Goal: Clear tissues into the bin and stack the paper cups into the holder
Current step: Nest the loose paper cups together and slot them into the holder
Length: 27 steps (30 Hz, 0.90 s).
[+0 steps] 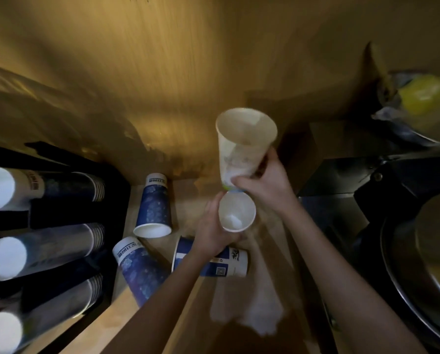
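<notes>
My right hand point(262, 182) grips a pale paper cup point(244, 144) near its base, mouth tilted up and away from me. My left hand point(213, 231) wraps a second cup point(237, 213) from the left side, mouth facing up toward me, something small and white sitting in its bottom. The base of the upper cup sits right at the rim of the lower one; touching or just apart, I cannot tell. Left of my left hand a blue cup point(153, 208) lies on the wooden counter point(185, 190). A second blue cup point(139, 269) lies just left of my left forearm, and a blue-and-white cup point(229, 264) lies on its side under my left wrist. Well off to the left, the black holder point(68, 213) carries three stacks of cups point(47, 251). A blurred white tissue point(249, 302) lies on the counter between my forearms. Far beyond my right hand, a bin point(392, 123) with a liner holds something yellow.
</notes>
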Each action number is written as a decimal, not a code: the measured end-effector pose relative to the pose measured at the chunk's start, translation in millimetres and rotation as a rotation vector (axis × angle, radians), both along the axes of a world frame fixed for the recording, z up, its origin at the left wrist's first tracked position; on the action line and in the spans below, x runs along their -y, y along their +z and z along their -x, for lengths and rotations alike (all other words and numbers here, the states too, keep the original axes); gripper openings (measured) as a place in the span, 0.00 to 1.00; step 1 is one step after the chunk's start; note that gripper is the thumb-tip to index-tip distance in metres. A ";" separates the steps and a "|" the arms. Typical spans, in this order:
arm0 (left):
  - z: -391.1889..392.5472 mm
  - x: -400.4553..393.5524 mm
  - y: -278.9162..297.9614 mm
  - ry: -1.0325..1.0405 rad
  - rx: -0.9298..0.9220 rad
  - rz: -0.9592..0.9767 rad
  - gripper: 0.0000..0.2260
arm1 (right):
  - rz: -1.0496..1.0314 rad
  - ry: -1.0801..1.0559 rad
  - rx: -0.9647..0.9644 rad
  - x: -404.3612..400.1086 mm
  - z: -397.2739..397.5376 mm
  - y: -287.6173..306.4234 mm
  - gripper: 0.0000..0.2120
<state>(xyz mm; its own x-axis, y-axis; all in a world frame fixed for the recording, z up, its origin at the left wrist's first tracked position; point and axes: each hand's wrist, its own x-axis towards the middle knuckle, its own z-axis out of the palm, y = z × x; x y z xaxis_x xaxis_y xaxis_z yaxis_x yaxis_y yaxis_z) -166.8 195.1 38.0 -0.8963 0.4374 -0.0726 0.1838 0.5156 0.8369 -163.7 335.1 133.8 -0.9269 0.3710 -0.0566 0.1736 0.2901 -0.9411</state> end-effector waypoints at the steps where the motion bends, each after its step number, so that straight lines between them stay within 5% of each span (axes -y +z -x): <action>1: 0.3 0.1 -0.9 -0.002 -0.013 -0.003 0.41 | 0.022 -0.011 0.002 4.0 -11.7 -5.6 0.39; 4: 0.4 2.0 -4.6 0.006 -0.004 -0.029 0.37 | 0.110 -0.007 0.031 15.2 -41.2 -26.4 0.43; 10: 0.3 2.0 -8.2 0.018 0.092 -0.003 0.38 | -0.123 -0.016 0.127 27.2 -59.6 -59.1 0.46; 13: -1.3 2.5 -1.0 0.055 0.121 -0.049 0.45 | -0.068 -0.015 0.133 25.4 -60.9 -60.9 0.53; 17: -5.5 2.1 10.1 0.083 0.153 -0.119 0.58 | -0.091 0.050 0.198 17.6 -60.7 -61.4 0.47; 27: -15.7 -30.4 29.2 -0.107 0.015 -0.011 0.42 | -0.263 -0.093 0.166 -3.2 -81.8 -59.3 0.39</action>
<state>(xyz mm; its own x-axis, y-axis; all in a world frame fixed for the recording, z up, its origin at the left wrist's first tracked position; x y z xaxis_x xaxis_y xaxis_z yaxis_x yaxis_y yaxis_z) -151.1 225.5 67.2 -0.8430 0.5318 -0.0804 0.2251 0.4847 0.8452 -81.9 338.2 74.5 -0.8744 0.4759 -0.0946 0.3554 0.4954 -0.7926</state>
